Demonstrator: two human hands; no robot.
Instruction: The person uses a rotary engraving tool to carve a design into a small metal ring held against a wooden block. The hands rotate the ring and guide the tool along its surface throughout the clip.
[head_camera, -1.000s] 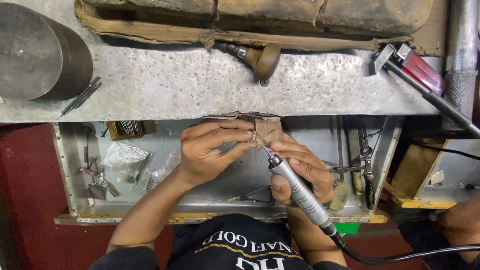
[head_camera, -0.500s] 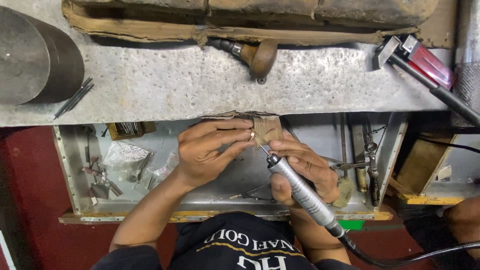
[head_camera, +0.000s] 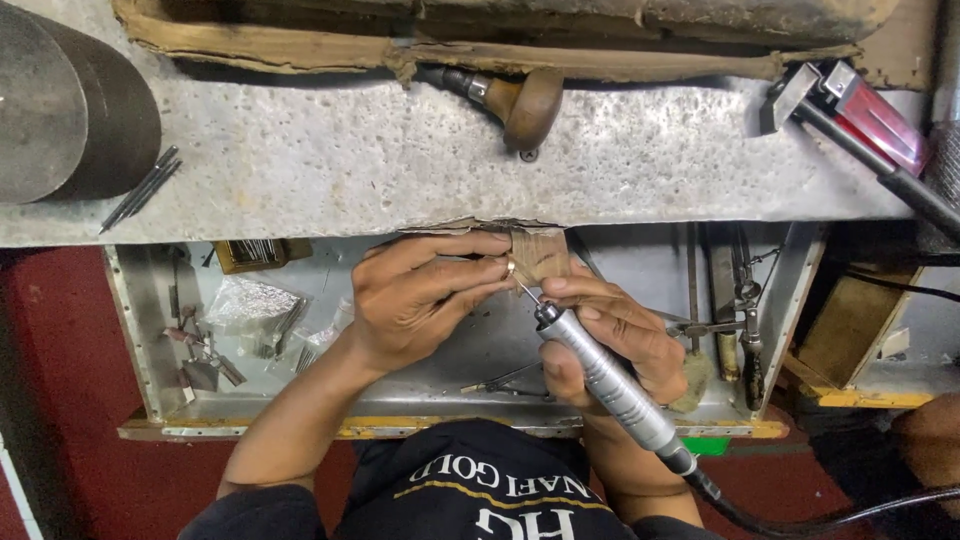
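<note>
Nearest: R hand (head_camera: 615, 345) wraps a silver rotary handpiece (head_camera: 605, 380), grip closed round the barrel, black cable (head_camera: 800, 515) trailing off lower right. Its thin bit (head_camera: 527, 293) points up-left at a small gold ring (head_camera: 511, 268). L hand (head_camera: 425, 295) pinches that ring between thumb and fingertips, closed tight on it, braced against the wooden bench pin (head_camera: 540, 252) that juts from the desk (head_camera: 350, 170) edge.

Below the hands: metal catch tray (head_camera: 135, 340) w/ foil scrap, small bags, loose burs at left; pliers and a file at right.

Further back on the desk: 1 wood-handled graver (head_camera: 520, 100), 1 red-and-black hammer (head_camera: 850, 110), 2 dark round blocks (head_camera: 70, 110) stacked at left, a few thin rods (head_camera: 140, 188) beside them (approx 3, hard to split).

Risks, judged: the bit sits v. close to L fingertips, so a skid off the curved ring could nick skin. Ring is tiny and held by a pinch only; bit torque could spin or flick it out, prob into the tray. Cable drag on the handpiece could pull the bit off line.

Counts: 2 hands, 1 handpiece, 1 ring, 1 pin.
</note>
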